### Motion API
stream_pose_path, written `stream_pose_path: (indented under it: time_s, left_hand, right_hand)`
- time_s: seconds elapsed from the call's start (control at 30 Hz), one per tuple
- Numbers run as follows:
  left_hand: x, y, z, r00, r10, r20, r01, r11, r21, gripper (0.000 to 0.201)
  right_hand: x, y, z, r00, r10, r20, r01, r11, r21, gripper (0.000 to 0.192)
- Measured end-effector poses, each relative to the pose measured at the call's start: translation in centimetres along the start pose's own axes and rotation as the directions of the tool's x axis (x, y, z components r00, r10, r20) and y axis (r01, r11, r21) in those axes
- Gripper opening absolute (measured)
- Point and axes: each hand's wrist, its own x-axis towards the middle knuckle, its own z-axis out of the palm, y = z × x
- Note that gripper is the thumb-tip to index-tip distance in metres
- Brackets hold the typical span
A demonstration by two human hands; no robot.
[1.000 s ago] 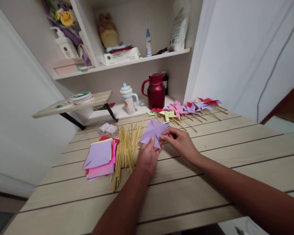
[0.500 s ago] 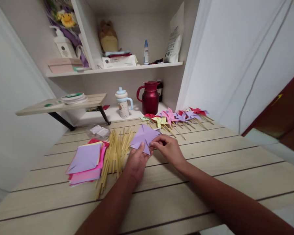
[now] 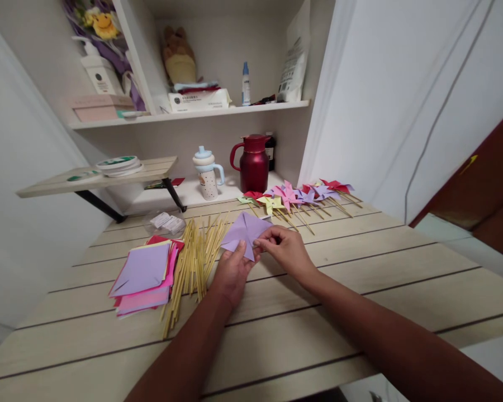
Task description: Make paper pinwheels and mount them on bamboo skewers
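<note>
A purple paper square [image 3: 243, 228] with slits cut in from its corners is held above the table. My left hand [image 3: 233, 269] grips its near edge, thumb on top and fingers beneath. My right hand [image 3: 285, 249] pinches the paper's right side between thumb and forefinger. Just left of my hands lies a bundle of thin wooden sticks [image 3: 195, 262]. Beside that is a stack of coloured paper squares [image 3: 142, 269], purple on top, with pink and red sheets below. Finished paper pinwheels [image 3: 289, 195] on sticks lie in a row at the back right.
A clear plastic container [image 3: 164, 223] with white packets sits behind the stack. A red thermos jug [image 3: 254, 164] and a lidded cup [image 3: 208, 174] stand in the cabinet. A small raised shelf [image 3: 159, 167] with tape rolls is at left.
The view has shifted slightly, so everything appears a little further left. Both hands keep hold of the purple paper, with hardly any movement.
</note>
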Motion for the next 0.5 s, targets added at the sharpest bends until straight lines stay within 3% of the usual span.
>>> stream_pose_path:
  time_s: [0.3, 0.5]
  left_hand:
    - [0.08, -0.22, -0.06, 0.999, 0.016, -0.030, -0.015, 1.000, 0.011, 0.032]
    - [0.28, -0.48, -0.30, 0.998, 0.057, -0.003, -0.057, 0.997, 0.052, 0.032]
  right_hand:
    - [-0.08, 0.56, 0.09, 0.999, 0.035, 0.002, -0.035, 0.999, -0.009, 0.019]
    - [0.08, 0.59, 0.28, 1.000, -0.014, 0.005, 0.014, 1.000, 0.006, 0.022]
